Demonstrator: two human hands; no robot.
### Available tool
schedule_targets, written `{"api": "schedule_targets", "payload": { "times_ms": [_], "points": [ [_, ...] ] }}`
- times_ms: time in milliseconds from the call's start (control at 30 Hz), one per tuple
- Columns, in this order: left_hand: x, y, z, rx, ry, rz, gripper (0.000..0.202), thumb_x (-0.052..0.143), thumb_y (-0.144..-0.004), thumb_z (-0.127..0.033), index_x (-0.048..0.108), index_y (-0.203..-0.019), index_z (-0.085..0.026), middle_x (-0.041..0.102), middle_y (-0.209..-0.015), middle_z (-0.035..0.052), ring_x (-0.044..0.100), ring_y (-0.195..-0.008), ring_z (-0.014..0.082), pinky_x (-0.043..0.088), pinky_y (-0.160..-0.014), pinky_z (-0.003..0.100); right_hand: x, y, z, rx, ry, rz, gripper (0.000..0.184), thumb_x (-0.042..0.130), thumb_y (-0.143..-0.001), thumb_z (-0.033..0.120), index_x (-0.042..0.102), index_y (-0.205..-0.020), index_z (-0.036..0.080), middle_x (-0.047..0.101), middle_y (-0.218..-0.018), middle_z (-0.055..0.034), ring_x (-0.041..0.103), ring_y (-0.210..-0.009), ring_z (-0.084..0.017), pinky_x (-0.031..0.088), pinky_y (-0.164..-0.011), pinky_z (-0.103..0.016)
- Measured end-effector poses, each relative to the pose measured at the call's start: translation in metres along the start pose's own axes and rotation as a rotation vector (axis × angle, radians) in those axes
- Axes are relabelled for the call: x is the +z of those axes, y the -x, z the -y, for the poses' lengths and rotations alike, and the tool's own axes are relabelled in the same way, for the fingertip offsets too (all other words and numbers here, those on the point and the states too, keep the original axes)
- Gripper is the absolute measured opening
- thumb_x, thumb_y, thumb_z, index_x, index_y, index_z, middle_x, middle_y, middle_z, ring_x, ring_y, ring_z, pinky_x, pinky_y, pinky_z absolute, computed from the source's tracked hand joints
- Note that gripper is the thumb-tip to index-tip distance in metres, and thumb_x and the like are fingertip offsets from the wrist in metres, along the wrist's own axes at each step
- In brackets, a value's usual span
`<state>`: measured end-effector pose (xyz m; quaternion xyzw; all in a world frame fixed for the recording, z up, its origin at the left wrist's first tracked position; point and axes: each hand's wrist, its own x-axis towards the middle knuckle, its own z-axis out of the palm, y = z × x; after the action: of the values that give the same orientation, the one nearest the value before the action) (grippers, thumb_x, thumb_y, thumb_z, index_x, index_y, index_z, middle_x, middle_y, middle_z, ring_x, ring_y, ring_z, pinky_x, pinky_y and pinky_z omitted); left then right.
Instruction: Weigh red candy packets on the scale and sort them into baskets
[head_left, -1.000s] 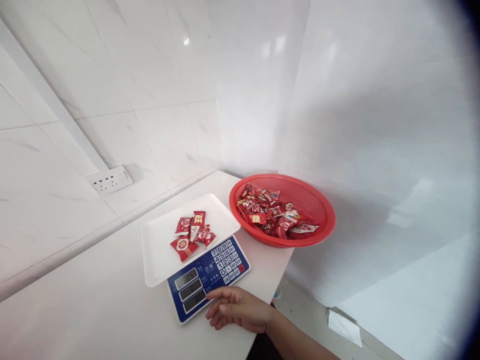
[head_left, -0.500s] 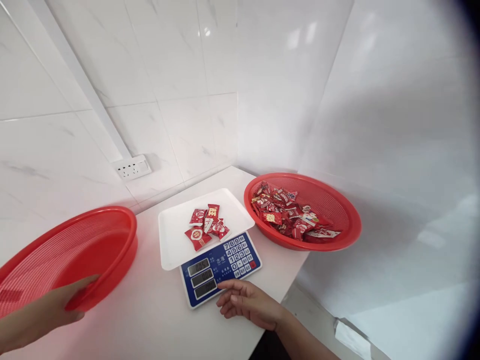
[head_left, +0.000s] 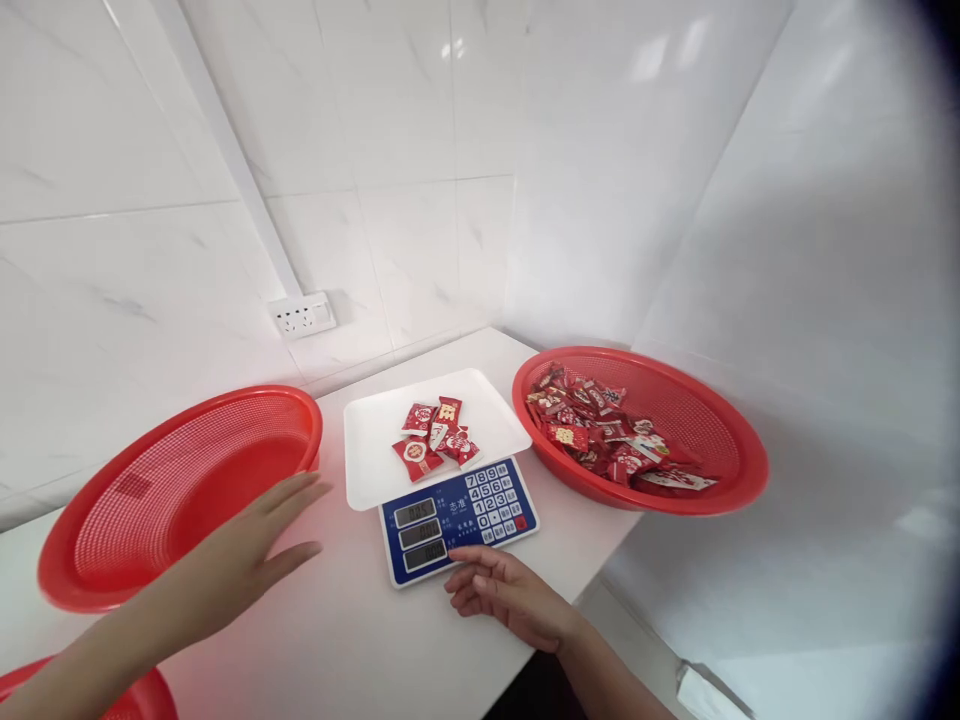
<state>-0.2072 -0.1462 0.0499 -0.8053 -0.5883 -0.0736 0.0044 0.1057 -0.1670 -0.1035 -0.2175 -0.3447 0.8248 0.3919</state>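
a: where was the scale (head_left: 457,505) relative to the hands?

b: just beyond the right hand (head_left: 506,595). the pointer finger overlapped its near edge, beside the lowest of 3 displays (head_left: 420,532); i couldn't tell whether they touched.

a: and that grip?

b: loosely curled, fingers slightly parted.

a: the left hand (head_left: 281,525)?

b: spread, thumb well away from the fingers, tips just beside the rim of the left basket (head_left: 202,440). contact was unclear. the scale lay to its right, apart.

a: what sat on the scale?

b: a shallow white tray (head_left: 367,460), smooth and round-cornered, bearing about 5 packets (head_left: 418,455) bunched together: glossy, red, pillow-shaped.

a: and its face?

b: flat, oblong, blue with a white border, its keypad (head_left: 491,503) made of small square keys.

a: the right basket (head_left: 697,420)?

b: round red plastic, finely perforated, near the tray's right corner, with a crinkled heap of sweets (head_left: 600,430) inside. part of a 3rd basket (head_left: 142,695) showed at lower left. the scale stood on a smooth white table (head_left: 352,640).
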Motion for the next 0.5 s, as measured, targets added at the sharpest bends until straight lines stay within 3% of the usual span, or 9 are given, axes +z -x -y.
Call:
{"api": "schedule_targets", "payload": {
  "times_ms": [100, 233, 367, 500],
  "points": [
    [0.002, -0.034, -0.048, 0.188, 0.072, 0.177, 0.042, 0.040, -0.087, -0.045, 0.046, -0.126, -0.031, 0.039, -0.141, 0.0009, 0.041, -0.125, 0.0236, 0.041, -0.098, 0.038, 0.001, 0.002, 0.001, -0.010, 0.015, 0.000, 0.039, 0.070, -0.073, 0.031, 0.060, -0.109, 0.020, 0.066, -0.096, -0.0070, 0.061, -0.084, -0.016, 0.041, -0.081, -0.033],
    [0.021, -0.089, -0.095, 0.389, 0.151, 0.106, 0.038, 0.039, -0.088, -0.022, 0.046, -0.125, -0.021, 0.046, -0.134, 0.0070, 0.039, -0.125, 0.0207, 0.037, -0.102, 0.037, 0.003, 0.005, 0.001, -0.027, 0.032, -0.027, 0.038, 0.070, -0.073, 0.033, 0.061, -0.108, 0.021, 0.066, -0.096, -0.0064, 0.060, -0.084, -0.016, 0.040, -0.082, -0.034],
    [0.042, -0.131, -0.123, 0.534, 0.111, 0.152, 0.041, 0.047, -0.079, -0.010, 0.051, -0.119, -0.017, 0.051, -0.129, 0.0086, 0.034, -0.127, 0.0250, 0.031, -0.104, 0.042, 0.004, 0.007, -0.001, -0.042, 0.036, -0.046, 0.037, 0.070, -0.073, 0.034, 0.062, -0.108, 0.022, 0.066, -0.096, -0.0060, 0.059, -0.084, -0.015, 0.039, -0.083, -0.034],
    [0.053, -0.147, -0.131, 0.521, 0.123, 0.161, 0.027, 0.049, -0.081, -0.017, 0.057, -0.107, -0.019, 0.060, -0.112, 0.0073, 0.050, -0.111, 0.0222, 0.039, -0.096, 0.034, 0.003, 0.007, -0.001, -0.053, 0.036, -0.045, 0.037, 0.070, -0.074, 0.035, 0.062, -0.108, 0.023, 0.066, -0.095, -0.0057, 0.059, -0.084, -0.015, 0.039, -0.082, -0.033]
  ]
}}
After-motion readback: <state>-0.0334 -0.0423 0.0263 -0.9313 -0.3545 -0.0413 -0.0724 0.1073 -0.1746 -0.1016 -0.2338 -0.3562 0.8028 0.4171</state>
